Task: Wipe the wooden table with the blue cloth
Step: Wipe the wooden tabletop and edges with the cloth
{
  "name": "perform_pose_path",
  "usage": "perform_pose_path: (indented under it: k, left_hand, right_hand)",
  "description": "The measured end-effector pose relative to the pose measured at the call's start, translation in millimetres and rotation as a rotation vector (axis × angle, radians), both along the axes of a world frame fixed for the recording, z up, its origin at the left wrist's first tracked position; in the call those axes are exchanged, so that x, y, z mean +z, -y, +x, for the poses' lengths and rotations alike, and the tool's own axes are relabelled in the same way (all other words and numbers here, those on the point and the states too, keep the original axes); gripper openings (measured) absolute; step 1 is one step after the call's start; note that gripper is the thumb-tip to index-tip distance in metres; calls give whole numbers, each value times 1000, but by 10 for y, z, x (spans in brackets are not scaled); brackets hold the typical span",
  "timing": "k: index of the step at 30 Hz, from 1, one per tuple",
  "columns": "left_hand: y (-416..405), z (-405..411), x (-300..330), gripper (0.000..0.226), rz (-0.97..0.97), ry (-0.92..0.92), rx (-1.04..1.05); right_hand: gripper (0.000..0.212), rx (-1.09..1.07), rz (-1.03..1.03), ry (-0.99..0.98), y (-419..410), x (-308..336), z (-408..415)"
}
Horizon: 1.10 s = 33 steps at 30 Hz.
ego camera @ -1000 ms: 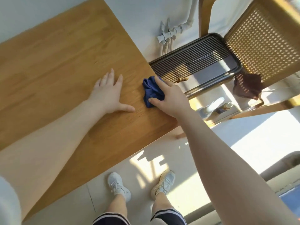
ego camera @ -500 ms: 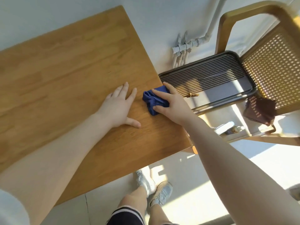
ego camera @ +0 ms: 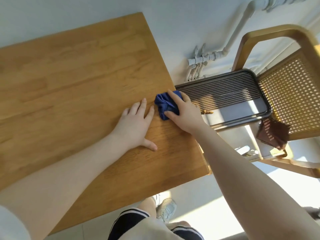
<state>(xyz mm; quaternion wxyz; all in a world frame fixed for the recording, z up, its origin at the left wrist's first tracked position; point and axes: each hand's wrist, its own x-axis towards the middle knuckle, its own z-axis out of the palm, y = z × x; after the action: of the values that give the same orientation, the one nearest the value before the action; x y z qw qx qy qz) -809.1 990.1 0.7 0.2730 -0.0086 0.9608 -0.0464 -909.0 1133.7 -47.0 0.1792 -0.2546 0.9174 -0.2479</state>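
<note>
The table fills the left and middle of the head view, its top bare wood; its left side runs off the frame, and its near edge is partly covered by the person's forearms. The cloth, dark blue and bunched into a wad, lies on the tabletop right at the table's 3 o'clock edge. The right hand presses down on it from the 4 o'clock side, fingers spread over the top and thumb against the wad's near side, so much of the cloth is hidden under the palm; whether the fingers curl under the fabric cannot be told. The left hand lies flat and open on the wood just beside the cloth, at its 8 o'clock, holding nothing; its fingertips stop close to the wad, but whether they touch it is unclear.

Past the table edge, at 3 o'clock, a dark metal rack with thin bars sits lower down, partly hidden behind the right hand. A small brownish scrap on it is too small to identify. A chair with a woven cane panel stands at 2 o'clock, cut off by the right frame edge, with a brown cloth hanging at its near corner. White pipes run along the wall at 1 o'clock. At 6 o'clock, shorts and one shoe show; the other foot is hidden.
</note>
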Motion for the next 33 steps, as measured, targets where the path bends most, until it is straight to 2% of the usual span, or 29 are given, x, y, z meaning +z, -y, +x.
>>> perform_pose_path:
  k: [2, 4, 7, 15, 21, 24, 29, 33]
  left_hand:
    - [-3, 12, 14, 128, 9, 0, 3]
    - [4, 17, 19, 128, 17, 1, 6]
    - [9, 1, 31, 127, 30, 6, 18]
    - [-27, 4, 27, 129, 62, 43, 131]
    - [-100, -17, 86, 127, 92, 81, 243]
    - [-111, -37, 94, 128, 100, 73, 290]
    - [-183, -24, 103, 127, 56, 88, 314]
    - [-236, -52, 125, 123, 58, 121, 342]
  right_hand:
    - [67, 28, 87, -85, -110, -10, 91]
    - [68, 71, 62, -151, -271, -9, 285]
    - [66, 95, 58, -91, -312, 0, 327]
    - [59, 105, 58, -18, 355, 42, -408]
    - [61, 229, 88, -72, -152, 37, 64]
    - [64, 220, 117, -95, -17, 21, -42]
    - [73, 199, 49, -78, 483, 18, -598]
    - [57, 177, -59, -52, 373, -38, -508]
